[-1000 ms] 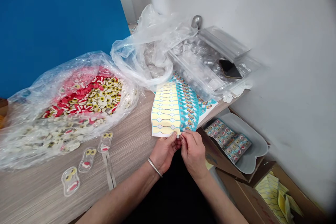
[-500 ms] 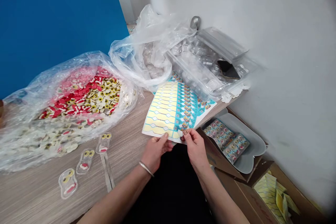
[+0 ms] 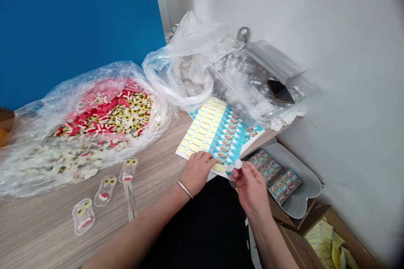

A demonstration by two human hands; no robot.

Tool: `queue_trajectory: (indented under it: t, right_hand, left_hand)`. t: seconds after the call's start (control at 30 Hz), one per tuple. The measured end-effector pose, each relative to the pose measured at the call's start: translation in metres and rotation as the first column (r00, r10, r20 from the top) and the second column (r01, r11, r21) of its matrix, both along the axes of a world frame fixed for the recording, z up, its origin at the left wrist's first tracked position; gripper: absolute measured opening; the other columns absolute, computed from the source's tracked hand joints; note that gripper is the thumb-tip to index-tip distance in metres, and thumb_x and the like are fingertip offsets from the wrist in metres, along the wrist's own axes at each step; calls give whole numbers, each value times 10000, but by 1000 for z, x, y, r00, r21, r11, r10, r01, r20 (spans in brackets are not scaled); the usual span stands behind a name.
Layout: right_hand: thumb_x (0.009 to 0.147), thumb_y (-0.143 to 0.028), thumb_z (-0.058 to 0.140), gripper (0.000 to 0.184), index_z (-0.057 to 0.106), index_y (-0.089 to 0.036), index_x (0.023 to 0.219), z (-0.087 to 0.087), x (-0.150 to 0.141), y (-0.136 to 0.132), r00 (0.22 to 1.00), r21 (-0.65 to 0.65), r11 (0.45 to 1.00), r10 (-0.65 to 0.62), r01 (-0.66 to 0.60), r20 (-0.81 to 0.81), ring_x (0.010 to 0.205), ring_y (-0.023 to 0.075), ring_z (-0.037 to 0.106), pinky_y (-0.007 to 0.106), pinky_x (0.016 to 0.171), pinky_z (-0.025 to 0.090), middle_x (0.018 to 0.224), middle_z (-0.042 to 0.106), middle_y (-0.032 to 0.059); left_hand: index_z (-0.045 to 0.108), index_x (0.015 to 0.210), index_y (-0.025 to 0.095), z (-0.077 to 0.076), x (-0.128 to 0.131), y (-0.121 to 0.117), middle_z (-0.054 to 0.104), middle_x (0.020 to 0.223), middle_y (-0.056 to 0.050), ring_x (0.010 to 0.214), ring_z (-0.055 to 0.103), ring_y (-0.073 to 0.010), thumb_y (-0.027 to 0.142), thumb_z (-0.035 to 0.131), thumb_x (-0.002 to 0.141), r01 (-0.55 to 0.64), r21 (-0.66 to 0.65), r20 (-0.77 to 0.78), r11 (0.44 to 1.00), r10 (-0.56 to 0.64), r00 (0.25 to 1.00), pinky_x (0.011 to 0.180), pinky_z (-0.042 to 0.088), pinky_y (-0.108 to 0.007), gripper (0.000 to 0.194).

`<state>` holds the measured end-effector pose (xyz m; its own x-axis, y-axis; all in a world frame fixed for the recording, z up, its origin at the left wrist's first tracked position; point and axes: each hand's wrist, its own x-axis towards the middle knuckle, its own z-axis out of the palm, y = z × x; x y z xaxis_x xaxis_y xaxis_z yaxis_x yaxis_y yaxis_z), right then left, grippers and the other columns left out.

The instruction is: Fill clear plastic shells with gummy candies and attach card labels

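Observation:
A sheet of yellow and teal stickers (image 3: 214, 134) lies on the wooden table (image 3: 151, 176) near its front edge. My left hand (image 3: 198, 172) rests on the sheet's near corner, fingers curled down on it. My right hand (image 3: 251, 187) is just off the table edge and pinches a small white and teal sticker (image 3: 236, 164) between thumb and fingers. Three clear blister packs with eye and mouth candies (image 3: 104, 191) lie in a row to the left of my left arm.
A big clear bag of red, white and yellow candies (image 3: 94, 117) fills the left. Another clear bag (image 3: 186, 67) and clear plastic trays (image 3: 259, 80) sit at the back by the wall. Cardboard boxes (image 3: 284, 176) with packed goods stand below right.
The sheet was held up in both hands; now it lies flat under my left hand. My right hand has come away to the right with a sticker in its pinch.

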<state>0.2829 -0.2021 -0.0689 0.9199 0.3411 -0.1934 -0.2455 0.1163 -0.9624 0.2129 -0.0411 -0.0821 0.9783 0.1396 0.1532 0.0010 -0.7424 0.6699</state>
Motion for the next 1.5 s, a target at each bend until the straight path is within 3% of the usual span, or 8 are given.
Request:
queue_trajectory:
  t: [0.27,0.33,0.47,0.63,0.87,1.0,1.33,1.5]
  right_hand:
    - [968,-275,504,99,588,-223,962,42,-29,26,866,-50,993,-66,104,496,778,182,636,389,769,521,858,614,32]
    - [951,-202,509,88,592,-224,967,36,-36,39,717,-167,984,69,67,694,853,206,631,403,800,518,905,614,54]
    - [885,-96,581,235,602,-218,1084,13,-49,77,254,-347,935,355,-79,900,941,243,610,419,821,518,968,647,91]
    - [925,-141,552,300,590,-194,1218,2,-88,135,-86,-513,749,530,-419,844,1112,270,573,479,946,475,1124,675,112]
    - [927,-319,596,302,633,-194,1200,-10,-124,215,-108,-703,607,723,-371,682,1062,298,572,458,844,465,1196,659,127]
    - [866,-327,674,324,644,-214,1168,-21,-124,240,-256,-791,533,754,-300,605,1091,320,531,465,842,436,1253,631,124]
    - [883,-317,646,306,648,-227,1175,-26,-89,167,-308,-806,507,748,-305,588,1107,297,544,445,869,422,1258,646,101]
    - [903,-295,608,260,650,-221,1149,-16,-75,151,-79,-702,561,754,-438,652,1087,277,582,451,897,473,1208,660,109]
  left_hand:
    - [733,988,266,5,-19,0,702,1038,-99,1044,582,-278,223,602,858,-140,-598,28,789,195,980,992,379,-412,189]
    - [739,943,246,16,-35,2,712,986,-94,996,610,-264,336,611,873,-207,-789,-55,579,270,961,964,410,-397,172]
    - [700,975,190,36,-78,5,694,905,-74,834,635,-187,500,567,893,-176,-980,-199,-92,423,884,814,485,-325,347]
    - [651,874,175,40,-142,31,686,826,-5,674,617,-92,308,815,716,-178,-885,-443,-431,659,608,626,474,-202,264]
    - [627,841,182,37,-228,92,726,805,-5,723,703,-152,295,842,663,-214,-900,-420,-380,888,187,715,563,-282,301]
    - [636,828,181,44,-250,106,726,801,-9,711,691,-140,292,841,660,-226,-912,-373,-343,922,104,658,547,-239,288]
    - [656,832,163,31,-218,83,701,772,-35,688,656,-137,296,774,757,-250,-888,-458,-385,786,415,668,525,-252,193]
    - [640,789,158,20,-199,74,693,742,-40,625,635,-127,371,794,725,-329,-863,-504,-384,701,504,608,490,-238,271]
